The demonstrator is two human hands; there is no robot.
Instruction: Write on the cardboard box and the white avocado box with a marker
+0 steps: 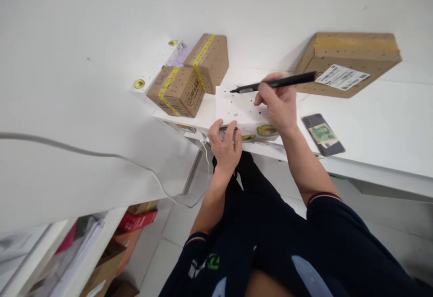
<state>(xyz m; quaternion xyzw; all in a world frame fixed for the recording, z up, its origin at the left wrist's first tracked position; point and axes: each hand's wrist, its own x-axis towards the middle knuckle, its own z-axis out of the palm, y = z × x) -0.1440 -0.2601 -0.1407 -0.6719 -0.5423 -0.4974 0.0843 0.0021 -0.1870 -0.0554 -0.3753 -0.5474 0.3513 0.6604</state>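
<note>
A black marker pen (pixel 280 83) is gripped in my right hand (pixel 279 105), its tip pointing left just over a white box (pixel 241 103). Small dark dots and little rings are scattered on the top of this box, and avocado pictures show on its near side. My left hand (pixel 225 146) rests against the box's near left edge, fingers spread over the side. Whether the pen tip touches the surface I cannot tell.
Two small brown cartons (pixel 181 91) with yellow tape stand at the left, beside another avocado-print box (pixel 140 82). A larger labelled carton (pixel 355 64) leans at the back right. A phone (pixel 323 134) with a banknote lies near the front edge. A cable (pixel 111 155) hangs at left.
</note>
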